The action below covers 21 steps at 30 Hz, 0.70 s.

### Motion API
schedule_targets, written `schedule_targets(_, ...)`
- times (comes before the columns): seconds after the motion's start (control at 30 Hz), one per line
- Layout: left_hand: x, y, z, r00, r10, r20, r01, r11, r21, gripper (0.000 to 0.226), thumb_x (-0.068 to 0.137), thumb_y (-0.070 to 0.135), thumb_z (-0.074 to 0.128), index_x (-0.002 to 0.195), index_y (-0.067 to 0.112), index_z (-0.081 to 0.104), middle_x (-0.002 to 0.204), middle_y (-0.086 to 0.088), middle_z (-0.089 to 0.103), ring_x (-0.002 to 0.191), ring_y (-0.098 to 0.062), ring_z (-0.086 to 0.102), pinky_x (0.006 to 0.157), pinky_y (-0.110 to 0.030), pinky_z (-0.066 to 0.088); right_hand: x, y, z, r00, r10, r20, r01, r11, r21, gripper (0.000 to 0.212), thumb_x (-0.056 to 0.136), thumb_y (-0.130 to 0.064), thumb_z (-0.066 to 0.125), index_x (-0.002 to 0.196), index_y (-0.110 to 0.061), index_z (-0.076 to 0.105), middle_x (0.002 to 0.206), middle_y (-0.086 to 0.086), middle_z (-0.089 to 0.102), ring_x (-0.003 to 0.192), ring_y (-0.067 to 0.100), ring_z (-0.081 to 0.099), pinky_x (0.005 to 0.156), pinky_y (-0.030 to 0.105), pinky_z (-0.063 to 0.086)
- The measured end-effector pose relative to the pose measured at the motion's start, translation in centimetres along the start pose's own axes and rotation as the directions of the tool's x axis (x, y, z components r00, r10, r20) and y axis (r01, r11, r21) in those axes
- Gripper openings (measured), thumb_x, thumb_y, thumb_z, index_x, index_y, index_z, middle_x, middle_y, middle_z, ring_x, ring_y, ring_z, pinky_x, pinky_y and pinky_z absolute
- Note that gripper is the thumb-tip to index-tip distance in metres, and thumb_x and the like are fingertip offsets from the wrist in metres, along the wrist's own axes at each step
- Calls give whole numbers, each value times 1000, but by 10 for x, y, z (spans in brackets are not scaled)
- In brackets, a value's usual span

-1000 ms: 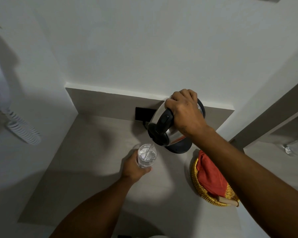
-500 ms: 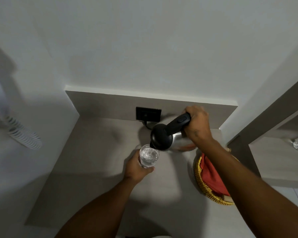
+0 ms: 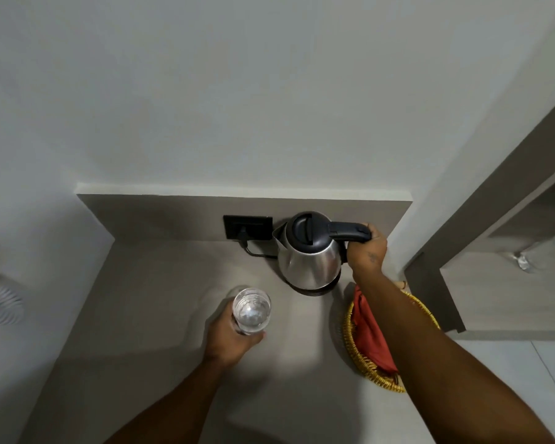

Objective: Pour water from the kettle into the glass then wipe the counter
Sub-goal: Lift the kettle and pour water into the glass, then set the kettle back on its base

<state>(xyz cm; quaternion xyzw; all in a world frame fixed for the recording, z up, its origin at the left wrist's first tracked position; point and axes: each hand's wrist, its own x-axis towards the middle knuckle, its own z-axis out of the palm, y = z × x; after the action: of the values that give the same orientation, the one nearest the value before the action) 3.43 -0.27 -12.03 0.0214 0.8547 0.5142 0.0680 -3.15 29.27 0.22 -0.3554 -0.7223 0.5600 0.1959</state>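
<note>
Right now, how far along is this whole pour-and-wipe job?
The pouring looks done: the glass holds water, gripped by the left hand. In hand: the kettle stands upright on its base, the right hand on its handle. Left to do: wiping the counter; the red cloth lies untouched in the woven basket.

The grey bench [image 3: 148, 315] lies bare across the lower left of the frame, with open passage there. At centre right the upright steel kettle with black lid [image 3: 308, 254] blocks the back wall, its black cord [image 3: 253, 253] trailing to the black wall socket [image 3: 247, 227]. The clear water glass [image 3: 251, 310] stands mid-frame; the yellow woven basket holding red cloth [image 3: 366, 363] fills the lower right.
</note>
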Motion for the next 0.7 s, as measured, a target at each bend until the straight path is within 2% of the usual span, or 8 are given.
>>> schedule_targets(0.13, 0, 0, 0, 1000, 10, 10, -10, 1000, 11, 87, 45, 24, 98, 120, 47, 60, 113, 37, 68, 104, 14, 65, 84, 2, 45, 9, 14, 1, 997, 75, 0, -75, 996, 52, 40, 81, 9, 61, 77, -31, 60, 80, -7, 64, 78, 11, 60, 71, 25, 51)
schedule_targets(0.23, -1, 1, 1, 1000, 15, 5, -15, 1000, 21, 85, 46, 22, 98, 114, 53, 58, 111, 42, 65, 102, 17, 63, 84, 4, 43, 17, 19, 0, 996, 87, -22, -85, 994, 65, 42, 82, 9, 59, 75, -32, 59, 79, -8, 63, 77, 12, 59, 67, 20, 45)
schedule_targets(0.3, -1, 1, 1, 1000, 13, -3, -12, 1000, 26, 83, 47, 20, 99, 112, 54, 58, 106, 42, 67, 100, 20, 62, 82, 5, 41, 23, 21, -3, 995, 95, -26, -93, 994, 62, 42, 83, 9, 58, 75, -33, 59, 79, -8, 62, 78, 13, 59, 70, 23, 45)
schedule_targets(0.4, 0, 0, 2, 1000, -4, -6, 4, 999, 41, 82, 48, 19, 99, 112, 51, 58, 103, 30, 71, 99, 23, 60, 81, 6, 41, 29, 26, -8, 994, 99, -38, -97, 994, 53, 41, 85, 8, 56, 80, -32, 59, 80, -8, 62, 82, 18, 60, 72, 25, 44)
schedule_targets(0.5, 1, -2, 2, 1000, -13, 3, 13, 999, 41, 82, 49, 20, 99, 120, 37, 63, 109, 17, 73, 102, 15, 64, 83, 5, 41, 30, 29, -10, 995, 99, -22, -99, 995, 29, 38, 86, 7, 54, 89, -30, 60, 82, -6, 62, 88, 23, 61, 76, 29, 46)
schedule_targets(0.57, 1, -3, 2, 1000, -24, 17, 23, 999, 38, 83, 49, 18, 100, 122, 33, 63, 109, 17, 73, 101, 5, 67, 83, 5, 41, 29, 27, -12, 996, 88, 20, -88, 996, -29, 36, 86, 7, 53, 97, -26, 59, 90, 0, 63, 94, 26, 60, 80, 31, 47)
schedule_targets(0.63, 2, -2, 2, 1000, -20, 19, 19, 999, 44, 83, 49, 16, 101, 119, 39, 61, 106, 21, 71, 102, -3, 68, 82, 6, 40, 23, 27, -19, 998, 39, 49, -32, 992, -121, 35, 83, 6, 58, 104, -23, 54, 99, 5, 61, 97, 27, 60, 82, 31, 47)
schedule_targets(0.7, 3, -5, 1, 1000, -7, 25, 5, 999, 53, 84, 50, 16, 101, 114, 48, 57, 105, 23, 69, 101, -3, 67, 82, 7, 39, 6, 36, -32, 999, -43, 13, 45, 988, -145, 42, 79, 1, 65, 109, -23, 49, 109, 5, 57, 101, 21, 57, 85, 31, 48)
